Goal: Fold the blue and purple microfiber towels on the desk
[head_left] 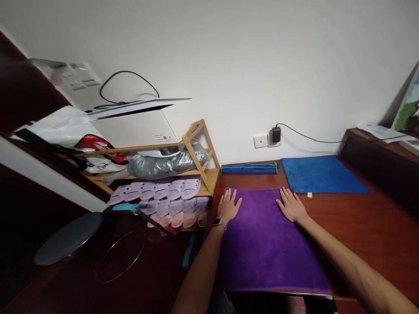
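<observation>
A purple cloth (268,244) lies spread flat on the reddish-brown wooden table (347,235), its near edge by the table's front. On its far left corner rests my left hand (228,206), palm down with fingers spread and a watch (219,223) on the wrist. My right hand (292,205) lies flat on the far right corner, fingers apart. Beyond the cloth, a folded blue cloth with green edging (249,168) sits along the wall. To the right, a blue cloth (322,174) is laid flat, a small white tag showing at its near edge.
Left of the table stands a wooden rack (209,174) with several lilac and pink slippers (163,189), a plastic-wrapped grey bundle (160,163) and a white box (137,128). A round stool (68,237) is lower left. A black adapter (276,134) is plugged into the wall, its cable running right.
</observation>
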A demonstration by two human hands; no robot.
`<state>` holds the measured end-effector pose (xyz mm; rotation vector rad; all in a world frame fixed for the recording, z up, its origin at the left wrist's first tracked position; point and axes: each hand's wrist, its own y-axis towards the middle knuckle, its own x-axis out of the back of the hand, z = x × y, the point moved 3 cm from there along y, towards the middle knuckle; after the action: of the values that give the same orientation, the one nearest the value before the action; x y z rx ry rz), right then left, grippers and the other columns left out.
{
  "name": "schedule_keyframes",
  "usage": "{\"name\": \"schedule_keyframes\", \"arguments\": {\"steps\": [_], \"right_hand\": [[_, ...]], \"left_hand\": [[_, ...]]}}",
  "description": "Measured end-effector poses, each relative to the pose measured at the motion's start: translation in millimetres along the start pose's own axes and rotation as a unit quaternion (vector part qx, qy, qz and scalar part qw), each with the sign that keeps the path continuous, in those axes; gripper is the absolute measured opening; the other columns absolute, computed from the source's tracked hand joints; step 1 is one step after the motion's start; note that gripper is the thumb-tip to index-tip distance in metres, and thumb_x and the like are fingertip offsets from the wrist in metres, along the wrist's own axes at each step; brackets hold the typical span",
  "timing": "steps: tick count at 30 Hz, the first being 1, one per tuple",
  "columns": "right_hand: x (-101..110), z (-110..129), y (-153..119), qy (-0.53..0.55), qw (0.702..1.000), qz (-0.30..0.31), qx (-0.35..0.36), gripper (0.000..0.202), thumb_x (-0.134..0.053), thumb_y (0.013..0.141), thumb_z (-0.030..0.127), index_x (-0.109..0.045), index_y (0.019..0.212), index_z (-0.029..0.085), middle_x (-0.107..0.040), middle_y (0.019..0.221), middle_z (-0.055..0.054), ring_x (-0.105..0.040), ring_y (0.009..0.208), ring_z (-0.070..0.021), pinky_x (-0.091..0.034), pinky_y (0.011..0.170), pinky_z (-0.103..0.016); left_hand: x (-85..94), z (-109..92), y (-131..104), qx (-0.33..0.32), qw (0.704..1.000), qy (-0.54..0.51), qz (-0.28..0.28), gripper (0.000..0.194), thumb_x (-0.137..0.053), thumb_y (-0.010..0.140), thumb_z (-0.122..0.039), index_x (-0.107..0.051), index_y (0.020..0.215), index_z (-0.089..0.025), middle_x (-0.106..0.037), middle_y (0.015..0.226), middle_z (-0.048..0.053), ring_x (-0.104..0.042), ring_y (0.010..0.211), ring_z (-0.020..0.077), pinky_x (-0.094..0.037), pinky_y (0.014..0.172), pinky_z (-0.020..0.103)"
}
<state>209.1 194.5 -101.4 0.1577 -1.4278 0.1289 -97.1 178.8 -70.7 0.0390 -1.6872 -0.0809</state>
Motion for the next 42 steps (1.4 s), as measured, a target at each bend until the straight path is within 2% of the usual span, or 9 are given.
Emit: {"name": "schedule_keyframes", "arguments": {"steps": [7, 17, 20, 25, 28, 30, 37, 39, 42], "right_hand": [[17.4, 9.0, 0.2, -0.001, 1.0, 0.011, -0.012, 0.07, -0.023, 0.107, 0.045, -0.028, 0.164, 0.005, -0.026, 0.171, -0.013, -0.02, 0.16, -0.024, -0.017, 0.13, -0.046], [-5.3, 22.9, -57.9, 0.006, 0.999, -0.051, 0.015, 0.068, -0.024, 0.106, 0.04, -0.035, 0.161, 0.004, -0.032, 0.168, -0.016, -0.026, 0.158, -0.0277, -0.02, 0.129, -0.049], [-0.4, 22.5, -59.7, 0.004, 1.0, -0.026, 0.006, 0.069, -0.023, 0.106, 0.041, -0.032, 0.163, 0.004, -0.029, 0.169, -0.015, -0.024, 0.159, -0.027, -0.018, 0.13, -0.048], [13.8, 28.5, -56.4, 0.009, 1.0, 0.001, -0.003, 0.069, -0.022, 0.106, 0.041, -0.028, 0.164, 0.003, -0.025, 0.17, -0.014, -0.022, 0.159, -0.0264, -0.017, 0.13, -0.048], [21.7, 32.5, -56.6, 0.02, 1.0, -0.003, -0.007, 0.068, -0.024, 0.106, 0.038, -0.031, 0.162, 0.002, -0.029, 0.169, -0.015, -0.024, 0.159, -0.0272, -0.017, 0.13, -0.048], [25.1, 30.6, -60.7, 0.032, 0.999, -0.024, -0.014, 0.066, -0.021, 0.106, 0.035, -0.033, 0.162, 0.002, -0.032, 0.168, -0.016, -0.026, 0.158, -0.0271, -0.018, 0.13, -0.047], [5.6, 3.7, -94.4, 0.06, 0.996, -0.035, 0.047, 0.064, -0.022, 0.103, 0.027, -0.036, 0.161, 0.005, -0.034, 0.168, -0.012, -0.027, 0.158, -0.0242, -0.026, 0.128, -0.045], [-0.1, 0.5, -99.6, 0.049, 0.997, -0.033, 0.051, 0.064, -0.023, 0.103, 0.028, -0.036, 0.161, 0.005, -0.033, 0.168, -0.013, -0.027, 0.158, -0.0249, -0.026, 0.128, -0.046], [-1.2, 2.4, -102.1, 0.041, 0.997, -0.052, 0.038, 0.064, -0.019, 0.106, 0.033, -0.036, 0.161, 0.006, -0.034, 0.168, -0.013, -0.027, 0.158, -0.0245, -0.025, 0.128, -0.046]], "left_hand": [[15.7, -5.2, -6.7, -0.017, 0.998, 0.016, -0.06, 0.055, -0.033, 0.108, -0.035, -0.047, 0.156, -0.012, -0.04, 0.166, 0.018, -0.03, 0.157, 0.0298, -0.024, 0.128, 0.052], [-19.4, -141.3, -61.9, -0.181, 0.981, -0.043, -0.062, 0.058, -0.025, 0.111, -0.05, -0.043, 0.159, -0.023, -0.043, 0.166, 0.01, -0.035, 0.155, 0.0253, -0.029, 0.128, 0.049], [-18.9, -112.3, -67.6, -0.164, 0.985, -0.02, -0.049, 0.059, -0.03, 0.11, -0.052, -0.042, 0.16, -0.023, -0.041, 0.166, 0.01, -0.035, 0.155, 0.0261, -0.028, 0.128, 0.05], [5.7, -2.9, -69.6, -0.061, 0.995, 0.052, -0.051, 0.057, -0.038, 0.108, -0.043, -0.046, 0.157, -0.015, -0.044, 0.163, 0.016, -0.041, 0.152, 0.0309, -0.037, 0.123, 0.052], [24.0, 15.3, -76.4, -0.027, 0.995, 0.067, -0.07, 0.053, -0.036, 0.108, -0.033, -0.05, 0.153, -0.009, -0.047, 0.16, 0.02, -0.042, 0.151, 0.0326, -0.037, 0.122, 0.054], [31.0, -12.2, -86.6, -0.049, 0.993, 0.055, -0.093, 0.052, -0.034, 0.108, -0.031, -0.051, 0.152, -0.009, -0.046, 0.161, 0.019, -0.039, 0.153, 0.0315, -0.034, 0.124, 0.053], [6.5, -189.0, -145.2, -0.252, 0.961, -0.106, -0.048, 0.062, -0.028, 0.111, -0.047, -0.03, 0.165, -0.016, -0.037, 0.168, 0.01, -0.03, 0.157, 0.0228, -0.03, 0.129, 0.044], [-0.4, -198.8, -156.9, -0.252, 0.959, -0.124, -0.025, 0.069, -0.03, 0.11, -0.052, -0.027, 0.166, -0.013, -0.036, 0.168, 0.013, -0.031, 0.157, 0.0246, -0.03, 0.129, 0.044], [-1.1, -168.0, -168.0, -0.25, 0.963, -0.104, -0.011, 0.066, -0.035, 0.109, -0.054, -0.031, 0.165, -0.019, -0.036, 0.169, 0.011, -0.032, 0.157, 0.0259, -0.029, 0.129, 0.048]]}}
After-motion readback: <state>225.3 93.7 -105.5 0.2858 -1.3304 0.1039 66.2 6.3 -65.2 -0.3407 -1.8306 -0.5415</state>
